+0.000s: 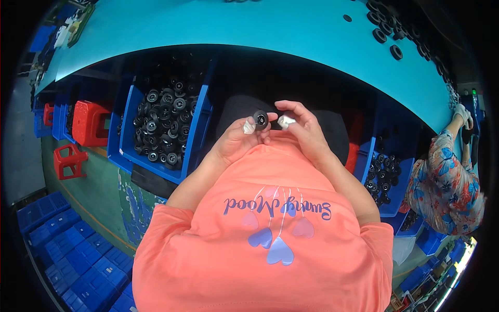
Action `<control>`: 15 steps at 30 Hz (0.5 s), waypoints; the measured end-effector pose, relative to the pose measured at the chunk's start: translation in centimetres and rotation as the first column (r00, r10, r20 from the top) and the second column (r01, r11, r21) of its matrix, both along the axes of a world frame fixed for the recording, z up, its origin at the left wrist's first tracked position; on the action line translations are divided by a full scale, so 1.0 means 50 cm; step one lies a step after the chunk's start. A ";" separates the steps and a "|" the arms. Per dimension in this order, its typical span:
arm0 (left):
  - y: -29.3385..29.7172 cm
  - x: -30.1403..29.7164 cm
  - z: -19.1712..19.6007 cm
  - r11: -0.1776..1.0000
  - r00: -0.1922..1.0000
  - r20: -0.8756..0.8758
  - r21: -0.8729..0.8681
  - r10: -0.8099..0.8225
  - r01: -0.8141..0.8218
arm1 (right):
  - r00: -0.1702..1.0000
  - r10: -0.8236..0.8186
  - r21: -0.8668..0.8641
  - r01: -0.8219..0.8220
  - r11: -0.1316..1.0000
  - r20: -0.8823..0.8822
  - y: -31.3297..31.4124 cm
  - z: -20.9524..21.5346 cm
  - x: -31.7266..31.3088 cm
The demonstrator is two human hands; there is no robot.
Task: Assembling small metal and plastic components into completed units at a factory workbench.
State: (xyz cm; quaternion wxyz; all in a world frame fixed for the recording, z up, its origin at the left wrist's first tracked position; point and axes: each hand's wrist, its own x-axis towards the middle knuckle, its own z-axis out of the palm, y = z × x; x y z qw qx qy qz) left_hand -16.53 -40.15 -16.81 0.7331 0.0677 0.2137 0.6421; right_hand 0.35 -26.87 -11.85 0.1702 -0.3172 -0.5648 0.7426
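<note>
My left hand (236, 140) is closed on a small black wheel (261, 119), pinching it in front of my lap. A white wrap (249, 126) covers one of its fingertips. Just to the right, my right hand (307, 132) has its fingers apart, and I see nothing held in it. One of its digits also wears a white wrap (285, 121). To the left of my hands stands a blue crate (195, 136), heaped with many similar black wheels (165, 122).
A turquoise table (234, 26) curves ahead, with loose black wheels (384, 26) at its far right. Another blue crate (397, 200) of black parts is on my right, near a person in a flowered top (444, 182). Red stools (91, 124) and stacked blue crates (86, 255) are left.
</note>
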 end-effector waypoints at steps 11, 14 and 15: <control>0.013 0.010 0.012 0.996 0.986 -0.163 -0.078 0.019 -0.033 | 0.998 0.054 -0.177 -0.046 0.983 0.041 0.003 -0.017 0.001; 0.015 0.018 0.018 0.976 0.937 -0.346 -0.182 0.054 -0.123 | 0.999 0.018 -0.320 -0.002 0.947 0.046 0.004 -0.013 -0.003; 0.017 0.019 0.020 0.974 0.924 -0.380 -0.188 0.047 -0.127 | 0.999 0.007 -0.357 0.008 0.934 0.040 0.004 -0.013 -0.004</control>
